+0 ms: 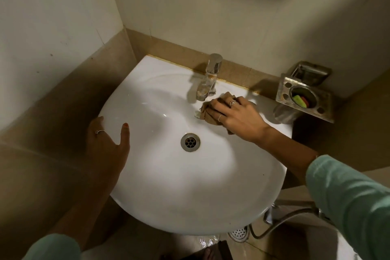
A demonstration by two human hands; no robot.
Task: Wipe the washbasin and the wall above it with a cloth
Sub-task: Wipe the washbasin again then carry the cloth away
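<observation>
A white washbasin (168, 186) fills the middle of the view, with a metal drain (190, 142) at its bottom. My right hand (236, 117) presses a brown cloth (207, 112) flat against the basin's back ledge, just right of the chrome tap (209, 78). Most of the cloth is hidden under my fingers. My left hand (107, 143) rests on the basin's left rim, thumb inside the bowl and fingers over the edge. The pale wall (211, 6) rises above the tap, with a brown tiled band (173, 50) along its foot.
A metal soap and brush holder (304, 95) is fixed to the wall at the right, with green and red items in its cup. A side wall (52, 27) closes in on the left. A hose (280, 221) and a floor drain (238, 233) lie below the basin at the right.
</observation>
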